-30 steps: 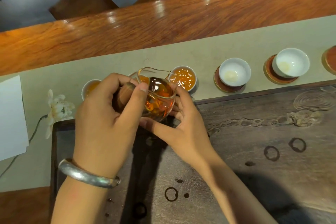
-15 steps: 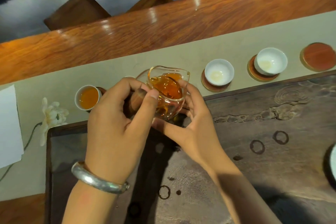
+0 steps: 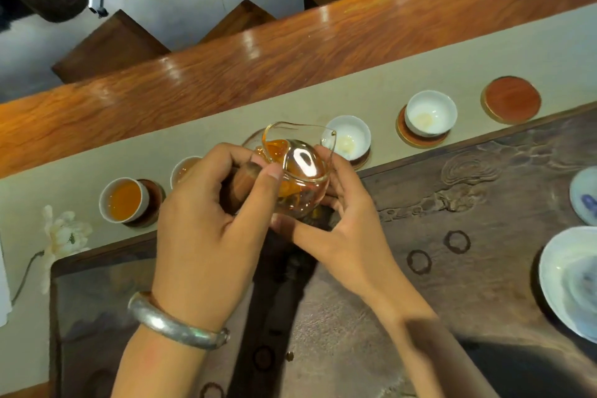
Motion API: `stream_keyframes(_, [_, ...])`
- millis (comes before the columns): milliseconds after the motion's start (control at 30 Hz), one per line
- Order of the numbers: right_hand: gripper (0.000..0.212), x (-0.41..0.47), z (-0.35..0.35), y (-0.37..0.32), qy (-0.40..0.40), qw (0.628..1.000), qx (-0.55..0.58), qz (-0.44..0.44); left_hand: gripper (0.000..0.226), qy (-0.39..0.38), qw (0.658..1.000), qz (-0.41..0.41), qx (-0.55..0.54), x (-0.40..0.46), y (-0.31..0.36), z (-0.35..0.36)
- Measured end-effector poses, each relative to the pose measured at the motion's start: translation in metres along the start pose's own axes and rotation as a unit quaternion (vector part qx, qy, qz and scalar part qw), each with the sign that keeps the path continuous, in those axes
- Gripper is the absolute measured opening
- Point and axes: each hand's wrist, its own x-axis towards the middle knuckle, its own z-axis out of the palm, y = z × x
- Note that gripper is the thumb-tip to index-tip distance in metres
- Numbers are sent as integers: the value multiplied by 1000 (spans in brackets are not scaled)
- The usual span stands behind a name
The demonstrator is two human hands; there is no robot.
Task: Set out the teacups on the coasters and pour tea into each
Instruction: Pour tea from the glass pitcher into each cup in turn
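Observation:
My left hand (image 3: pixel 206 229) grips the wooden handle of a glass tea pitcher (image 3: pixel 298 171) holding amber tea. My right hand (image 3: pixel 342 229) cradles its bottom and right side. The pitcher's spout hangs close to an empty white cup (image 3: pixel 350 139) on a coaster. Further right stands another empty white cup (image 3: pixel 431 113) on its coaster, then a bare red coaster (image 3: pixel 512 99). At the left, a cup full of tea (image 3: pixel 124 200) sits on a coaster. A second filled cup (image 3: pixel 184 168) is partly hidden by my left hand. A third is mostly hidden behind the pitcher.
The cups stand on a beige runner (image 3: pixel 226 113) along a polished wooden table. A dark carved tea tray (image 3: pixel 468 236) lies under my hands. A white dish (image 3: pixel 571 278) and a blue-white piece (image 3: pixel 584 195) sit at the right edge. A white flower (image 3: pixel 63 236) lies left.
The pitcher and both hands have shifted right along the row, from the third filled cup towards the first empty cup. The view has also panned right.

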Motion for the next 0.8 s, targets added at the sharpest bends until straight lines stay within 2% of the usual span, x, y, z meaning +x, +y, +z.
stream_keyframes(233, [97, 1, -10, 4, -11, 1000, -7, 5, 11, -9, 1000, 1, -1, 2, 5, 6])
stream_keyframes(467, [82, 1, -9, 6, -17, 1000, -1, 12, 12, -8, 1000, -13, -8, 4, 6, 9])
stream_keyframes(800, [85, 6, -9, 10, -15, 1000, -5, 27, 14, -9, 1000, -23, 11, 11, 5, 12])
